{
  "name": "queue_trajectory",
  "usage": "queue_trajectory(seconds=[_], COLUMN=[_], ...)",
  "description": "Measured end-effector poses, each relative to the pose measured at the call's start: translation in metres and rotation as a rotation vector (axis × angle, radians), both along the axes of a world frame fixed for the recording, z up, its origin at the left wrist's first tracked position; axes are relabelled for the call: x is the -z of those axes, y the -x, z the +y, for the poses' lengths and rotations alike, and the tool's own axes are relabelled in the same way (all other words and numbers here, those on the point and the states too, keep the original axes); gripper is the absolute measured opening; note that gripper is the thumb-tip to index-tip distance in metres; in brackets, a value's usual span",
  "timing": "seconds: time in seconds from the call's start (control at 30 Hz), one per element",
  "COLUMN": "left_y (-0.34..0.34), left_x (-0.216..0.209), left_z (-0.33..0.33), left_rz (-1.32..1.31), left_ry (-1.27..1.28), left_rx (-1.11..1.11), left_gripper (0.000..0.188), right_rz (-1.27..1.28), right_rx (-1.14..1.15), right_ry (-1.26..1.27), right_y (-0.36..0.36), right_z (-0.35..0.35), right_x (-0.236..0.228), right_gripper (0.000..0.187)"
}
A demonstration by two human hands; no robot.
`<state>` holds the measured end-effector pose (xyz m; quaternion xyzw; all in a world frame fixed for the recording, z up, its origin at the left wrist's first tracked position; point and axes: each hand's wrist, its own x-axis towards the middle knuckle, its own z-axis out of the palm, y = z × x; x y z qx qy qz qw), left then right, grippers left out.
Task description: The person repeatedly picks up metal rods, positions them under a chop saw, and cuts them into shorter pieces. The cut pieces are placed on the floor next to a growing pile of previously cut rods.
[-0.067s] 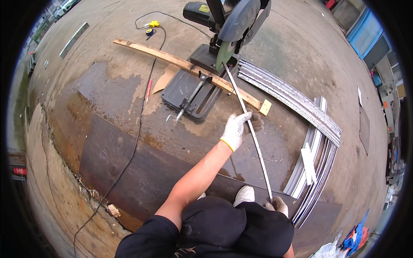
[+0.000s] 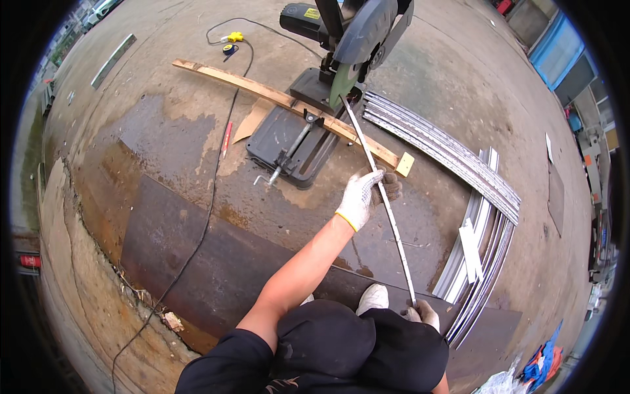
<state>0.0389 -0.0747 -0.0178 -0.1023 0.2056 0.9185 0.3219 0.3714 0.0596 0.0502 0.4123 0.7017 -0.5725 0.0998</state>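
Head view: left hand [image 2: 357, 200] pinches strip [image 2: 394, 231], right hand [image 2: 426, 314] apparently too; it crosses timber [image 2: 262, 90] near saw [image 2: 365, 38].

A cut-off saw [image 2: 367, 38] and metal profiles [image 2: 446, 146] on concrete [image 2: 453, 72] mark an outdoor workyard

1. Across the black metal cut-off saw [image 2: 363, 41], a long pale wooden bar [image 2: 279, 98] makes obstacle.
2. Right of the saw, a thin white strip [image 2: 394, 230] and ribbed silver metal profiles [image 2: 436, 139] block.
3. Before the saw, over wet brown concrete [image 2: 262, 205], a hand can pass.
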Motion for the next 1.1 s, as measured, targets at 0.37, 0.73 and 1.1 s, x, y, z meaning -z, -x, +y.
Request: queue_trajectory(seconds=[0.37, 0.73, 1.1], left_y=[0.012, 0.008, 0.017], left_x=[0.009, -0.008, 0.0], left_z=[0.007, 0.008, 0.012], left_rz=[-0.046, -0.121, -0.041], left_ry=[0.112, 0.002, 0.091], left_rx=[0.045, -0.112, -0.085], left_gripper=[0.019, 0.021, 0.017], right_rz=[-0.016, 0.004, 0.053], right_rx=[-0.081, 0.019, -0.068], right_ry=[-0.329, 0.112, -0.081], right_y=[-0.007, 0.002, 0.019], right_z=[0.008, 0.009, -0.001], right_x=[0.016, 0.006, -0.014], right_gripper=[0.024, 0.018, 0.023])
